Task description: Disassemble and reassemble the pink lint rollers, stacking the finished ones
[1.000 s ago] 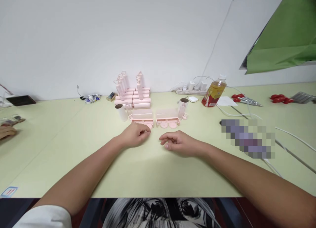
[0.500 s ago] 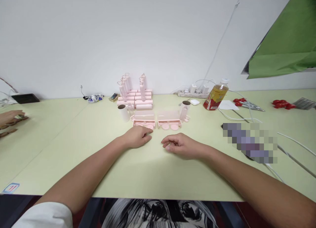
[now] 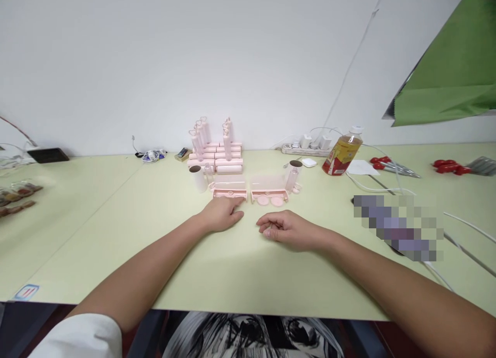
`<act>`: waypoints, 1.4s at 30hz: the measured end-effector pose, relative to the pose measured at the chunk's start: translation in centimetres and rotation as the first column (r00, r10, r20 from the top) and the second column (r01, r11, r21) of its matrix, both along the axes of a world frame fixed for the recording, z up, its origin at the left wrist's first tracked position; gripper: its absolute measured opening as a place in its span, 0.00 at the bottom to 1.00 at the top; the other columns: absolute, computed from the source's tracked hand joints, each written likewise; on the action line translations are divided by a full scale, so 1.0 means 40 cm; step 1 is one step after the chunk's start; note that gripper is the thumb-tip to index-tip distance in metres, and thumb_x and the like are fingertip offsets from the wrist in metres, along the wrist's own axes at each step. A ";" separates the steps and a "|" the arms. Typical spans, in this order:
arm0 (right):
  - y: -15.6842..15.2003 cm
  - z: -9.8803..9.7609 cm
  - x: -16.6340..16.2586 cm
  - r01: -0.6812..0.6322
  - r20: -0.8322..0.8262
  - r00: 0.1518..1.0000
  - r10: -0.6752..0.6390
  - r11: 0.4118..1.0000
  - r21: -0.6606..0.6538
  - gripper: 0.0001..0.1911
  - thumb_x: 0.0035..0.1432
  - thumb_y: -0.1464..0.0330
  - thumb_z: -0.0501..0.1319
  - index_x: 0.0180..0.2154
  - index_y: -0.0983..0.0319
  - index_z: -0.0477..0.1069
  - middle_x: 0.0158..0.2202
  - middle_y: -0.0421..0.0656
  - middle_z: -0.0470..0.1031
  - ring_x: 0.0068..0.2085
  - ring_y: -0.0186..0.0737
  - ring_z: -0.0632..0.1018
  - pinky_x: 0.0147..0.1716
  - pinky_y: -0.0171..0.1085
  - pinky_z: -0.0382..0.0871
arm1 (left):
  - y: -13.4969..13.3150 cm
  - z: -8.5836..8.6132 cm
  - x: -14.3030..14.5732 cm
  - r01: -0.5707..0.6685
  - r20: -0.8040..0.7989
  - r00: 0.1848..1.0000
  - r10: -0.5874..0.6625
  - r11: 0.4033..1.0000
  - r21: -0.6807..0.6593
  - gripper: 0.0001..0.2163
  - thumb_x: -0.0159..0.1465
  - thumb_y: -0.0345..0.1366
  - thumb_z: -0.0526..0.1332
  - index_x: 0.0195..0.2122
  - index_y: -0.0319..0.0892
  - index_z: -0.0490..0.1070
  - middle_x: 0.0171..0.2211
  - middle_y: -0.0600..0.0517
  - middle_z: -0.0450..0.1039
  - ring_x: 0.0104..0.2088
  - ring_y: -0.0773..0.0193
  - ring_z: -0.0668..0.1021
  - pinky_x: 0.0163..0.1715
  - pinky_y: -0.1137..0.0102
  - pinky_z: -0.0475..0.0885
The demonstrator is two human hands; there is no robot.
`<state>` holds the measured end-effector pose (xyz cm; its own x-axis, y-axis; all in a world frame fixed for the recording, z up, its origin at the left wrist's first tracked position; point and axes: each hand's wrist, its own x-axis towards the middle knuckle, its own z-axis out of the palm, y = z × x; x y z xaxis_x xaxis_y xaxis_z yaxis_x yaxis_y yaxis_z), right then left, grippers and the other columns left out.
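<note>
Along the front edge of the desk (image 3: 248,288), a small marked label (image 3: 27,292) sits toward the left. Farther in, our right hand (image 3: 285,231) is loosely curled, thumb and fingertips slightly apart, with nothing visible in it. Just beyond and to its left, our left hand (image 3: 221,213) reaches palm down, thumb clear of the forefinger, its fingertips at the front of the left case (image 3: 230,192). We cannot tell whether they press on it, and no held thing shows.

Both pink cases stand mid-desk, between the front and back edges, side by side and slightly apart, clear lids raised. Two round pink discs lie before the right case (image 3: 270,195); our fingers mostly cover the front of the left one.

We judge the step in hand to be fingering the left case. Any next move there calls, we think, for a light fingertip touch, with the right hand steadying the case so the thin lid isn't knocked.

Behind the cases, a white tube (image 3: 199,181) stands at the left and another tube (image 3: 295,164) at the right. Toward the back edge, we see stacked pink boxes (image 3: 229,162), a power strip (image 3: 305,150) and a tilted drink bottle (image 3: 343,155).
</note>
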<state>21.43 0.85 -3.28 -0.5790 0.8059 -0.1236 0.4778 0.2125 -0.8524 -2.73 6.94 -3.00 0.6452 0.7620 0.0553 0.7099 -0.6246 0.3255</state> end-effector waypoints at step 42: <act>0.002 -0.007 0.002 -0.012 0.007 1.000 0.012 1.000 0.011 0.21 0.61 0.61 0.58 0.51 0.66 0.71 0.41 0.48 0.76 0.36 0.38 0.73 0.36 0.36 0.66 | -0.029 -0.017 0.005 0.123 0.263 0.965 -0.027 0.926 -0.357 0.13 0.61 0.44 0.59 0.40 0.43 0.74 0.26 0.55 0.68 0.27 0.67 0.69 0.27 0.73 0.63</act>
<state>21.51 0.95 -3.57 -0.5880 0.8001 -0.1187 0.4810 0.2279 -0.8466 -2.54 5.79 -3.67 0.7031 0.7091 -0.0531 0.5319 -0.4748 0.7012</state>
